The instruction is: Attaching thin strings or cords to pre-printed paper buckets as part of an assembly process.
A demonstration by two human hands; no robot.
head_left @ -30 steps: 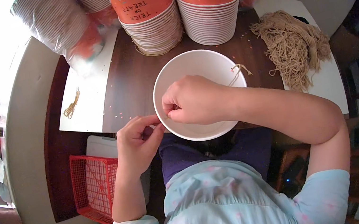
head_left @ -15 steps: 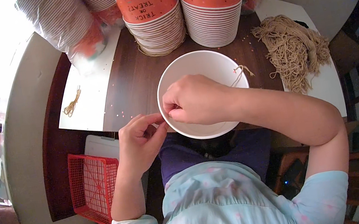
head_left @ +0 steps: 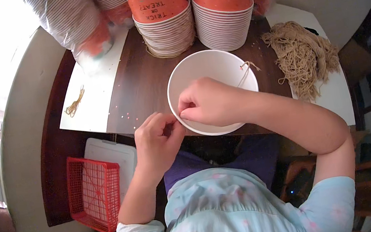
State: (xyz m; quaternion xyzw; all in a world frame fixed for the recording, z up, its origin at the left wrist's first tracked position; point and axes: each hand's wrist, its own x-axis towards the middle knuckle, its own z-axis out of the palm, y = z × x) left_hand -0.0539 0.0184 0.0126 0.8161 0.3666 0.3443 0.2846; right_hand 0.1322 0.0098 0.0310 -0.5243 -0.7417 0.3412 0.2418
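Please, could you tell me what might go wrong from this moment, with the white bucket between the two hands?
The white bucket appears to reach past the near edge of the table, so it might tip if the left hand and right hand, both at its left side, let go.

The tall orange-and-white stacks stand close behind it; a bump could topple them.

The loose cord pile looks tangled, so pulling one strand may drag others.

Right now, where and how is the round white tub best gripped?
Probably pinch the tub's far-left rim, from the left: that curved edge is bare, while the left hand and right hand occupy the near-left side and tan string hangs at right.
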